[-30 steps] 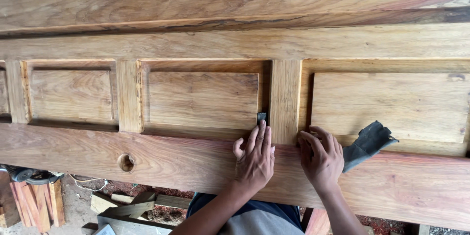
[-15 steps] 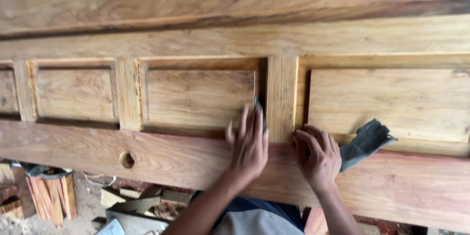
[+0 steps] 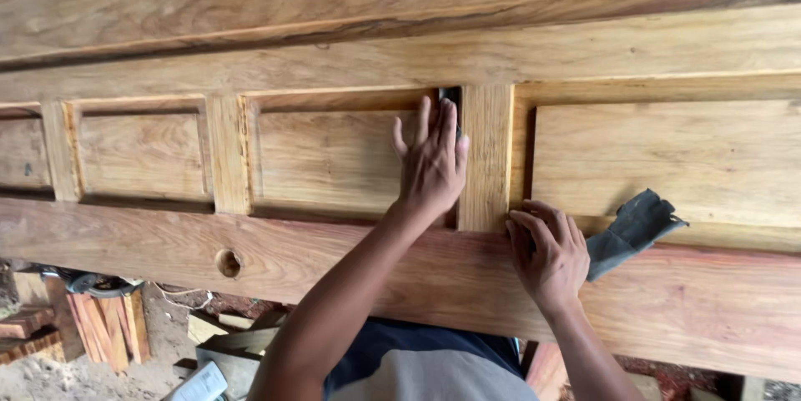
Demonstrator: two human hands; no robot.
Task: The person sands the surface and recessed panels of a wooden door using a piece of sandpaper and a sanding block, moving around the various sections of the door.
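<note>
A large panelled wooden door (image 3: 350,276) lies flat across my view. My left hand (image 3: 431,163) presses a small dark sanding piece (image 3: 450,97) into the groove at the right edge of the middle panel, beside an upright wooden divider (image 3: 486,155). The piece shows only past my fingertips. My right hand (image 3: 546,251) rests flat on the door's lower rail, fingers apart, holding nothing. A dark folded sheet of sandpaper (image 3: 632,230) lies on the door just right of that hand.
A round lock hole (image 3: 228,263) is cut in the lower rail at left. Below the door lie wood offcuts (image 3: 104,334), scraps and a dusty floor. Another broad plank (image 3: 334,0) runs along the far side.
My left hand has slid away from me, up along the groove from the lower rail to the panel's top corner. My right hand has stayed on the rail.
</note>
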